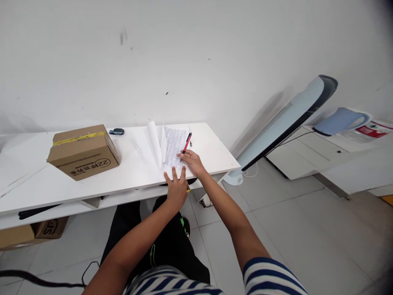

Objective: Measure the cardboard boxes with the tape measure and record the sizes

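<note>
A sheet of paper (175,143) covered in dense handwriting lies near the right end of the white table (211,149). Turned-over pages (154,141) curl up along its left side. In my right hand (192,162) is a red and black pen (187,143), tilted, its lower end over the lower right of the writing. My left hand (177,188) rests at the table's front edge with fingers spread, the fingertips on the bottom of the paper. A small dark object (190,144) sits just right of the pen.
A taped cardboard box (84,151) stands on the table to the left, with a small dark device (116,131) behind it. A tall pale-blue appliance (285,119) is on the floor past the table's right end. Farther right, a blue jug (340,121) sits on a white cabinet (307,153).
</note>
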A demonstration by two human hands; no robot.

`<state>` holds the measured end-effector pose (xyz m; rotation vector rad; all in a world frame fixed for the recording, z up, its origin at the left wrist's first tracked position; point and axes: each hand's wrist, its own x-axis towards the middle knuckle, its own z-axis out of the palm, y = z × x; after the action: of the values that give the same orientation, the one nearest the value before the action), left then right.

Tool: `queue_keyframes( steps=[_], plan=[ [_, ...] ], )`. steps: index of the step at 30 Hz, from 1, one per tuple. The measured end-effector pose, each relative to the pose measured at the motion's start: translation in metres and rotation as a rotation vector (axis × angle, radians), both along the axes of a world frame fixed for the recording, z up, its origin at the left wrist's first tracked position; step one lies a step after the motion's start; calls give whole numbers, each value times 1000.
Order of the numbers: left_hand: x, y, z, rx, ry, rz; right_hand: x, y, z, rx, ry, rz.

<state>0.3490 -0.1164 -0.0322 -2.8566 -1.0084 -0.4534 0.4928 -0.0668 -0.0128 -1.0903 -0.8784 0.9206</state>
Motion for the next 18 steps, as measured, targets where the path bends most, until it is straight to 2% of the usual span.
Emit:
queue_keyframes(
  steps=[10,15,18],
  plan=[
    [-1,4,-7,7,48,-17,-8,-13,-1,-6,-338,-206],
    [-2,7,-11,-8,75,-15,-12,-17,0,-25,-526,-129],
    [-3,8,-12,6,75,-30,-14,-17,0,-92,-440,-151]
  ],
)
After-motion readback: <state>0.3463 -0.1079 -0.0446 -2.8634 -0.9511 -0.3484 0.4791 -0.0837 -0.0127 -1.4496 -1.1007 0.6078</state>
